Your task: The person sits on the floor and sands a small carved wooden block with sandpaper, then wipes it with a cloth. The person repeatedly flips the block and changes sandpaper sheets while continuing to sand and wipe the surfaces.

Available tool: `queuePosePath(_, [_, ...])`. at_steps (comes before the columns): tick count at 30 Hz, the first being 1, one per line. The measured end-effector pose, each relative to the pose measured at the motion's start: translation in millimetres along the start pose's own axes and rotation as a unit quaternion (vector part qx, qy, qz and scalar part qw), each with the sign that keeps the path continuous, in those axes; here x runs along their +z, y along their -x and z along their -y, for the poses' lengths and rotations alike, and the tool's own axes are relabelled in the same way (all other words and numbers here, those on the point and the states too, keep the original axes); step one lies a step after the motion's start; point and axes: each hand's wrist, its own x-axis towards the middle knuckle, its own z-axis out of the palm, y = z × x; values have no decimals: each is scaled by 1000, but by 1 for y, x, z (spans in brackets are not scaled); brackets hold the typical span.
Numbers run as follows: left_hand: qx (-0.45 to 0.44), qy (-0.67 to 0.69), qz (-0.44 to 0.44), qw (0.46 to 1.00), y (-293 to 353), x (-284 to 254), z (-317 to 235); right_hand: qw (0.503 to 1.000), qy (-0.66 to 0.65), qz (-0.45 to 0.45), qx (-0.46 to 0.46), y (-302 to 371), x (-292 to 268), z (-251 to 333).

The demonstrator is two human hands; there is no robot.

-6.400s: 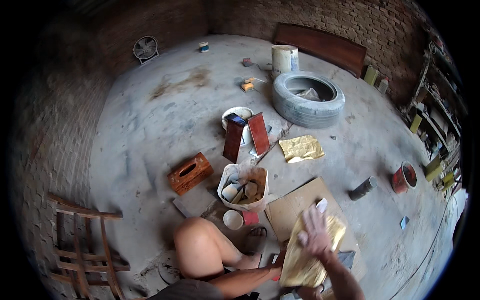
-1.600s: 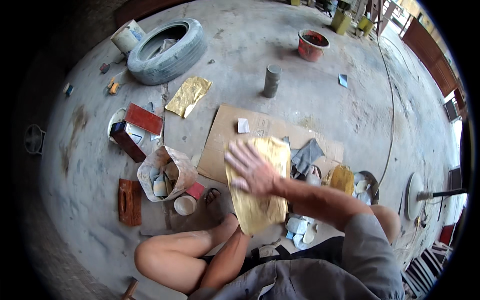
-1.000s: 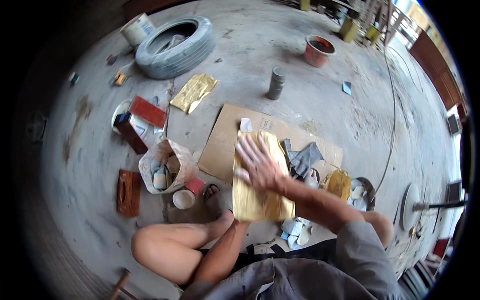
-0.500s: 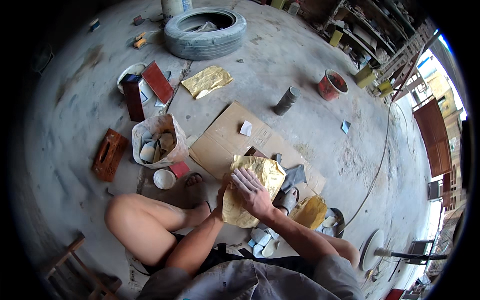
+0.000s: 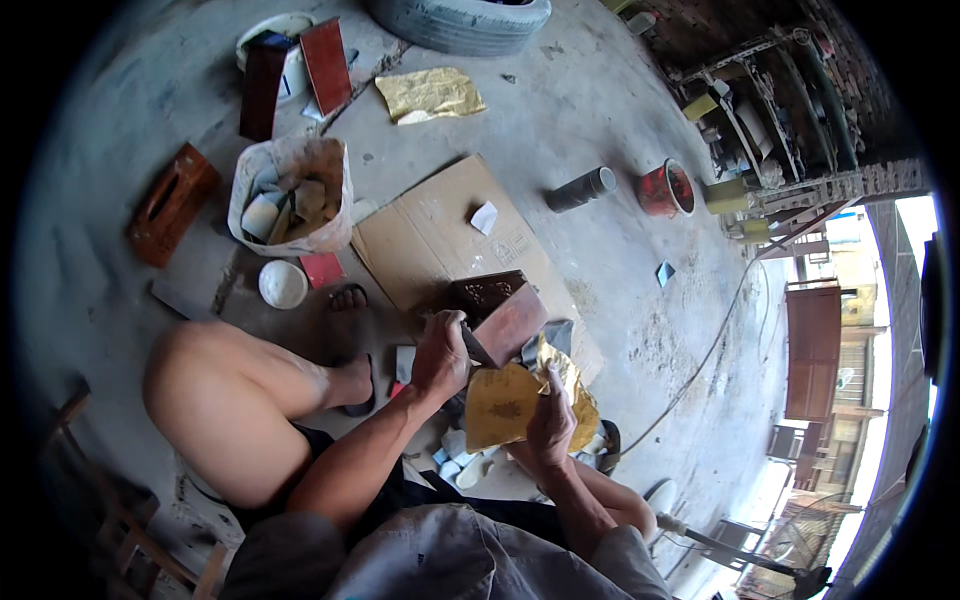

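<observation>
The left hand [image 5: 440, 355] has its fingers closed on the near left edge of a reddish-brown wooden box [image 5: 512, 325], and it holds this box in a tilted position above the near part of a flat cardboard sheet [image 5: 430, 238]. The right hand [image 5: 550, 432] is nearer and more to the right; its thumb and fingers pinch a creased gold-coloured sheet [image 5: 497, 405], just beside the near side of the box. I cannot tell if the gold part to the right of this hand belongs to the same sheet.

On the cardboard, farther away, lies a white paper scrap [image 5: 484, 218]. To the left stand a whitish plastic tub [image 5: 335, 200] with mixed pieces inside, a small white cup [image 5: 283, 285] and, farther left, a brown wooden tissue box [image 5: 175, 205]. Far to the right, a red bucket [image 5: 660, 190] stands near a grey cylinder [image 5: 582, 190].
</observation>
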Motion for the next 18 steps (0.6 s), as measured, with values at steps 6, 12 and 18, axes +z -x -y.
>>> queuePosePath(6, [50, -40, 23, 998, 9, 13, -7, 998, -7, 63, 26, 41, 4, 12])
queuePosePath(12, [54, -69, 75, 993, 15, 16, -8, 992, 23, 64, 103, 57, 1, 29])
queuePosePath(18, [53, -41, 62, 996, 12, 14, -3, 993, 52, 23, 101, 36, -11, 35])
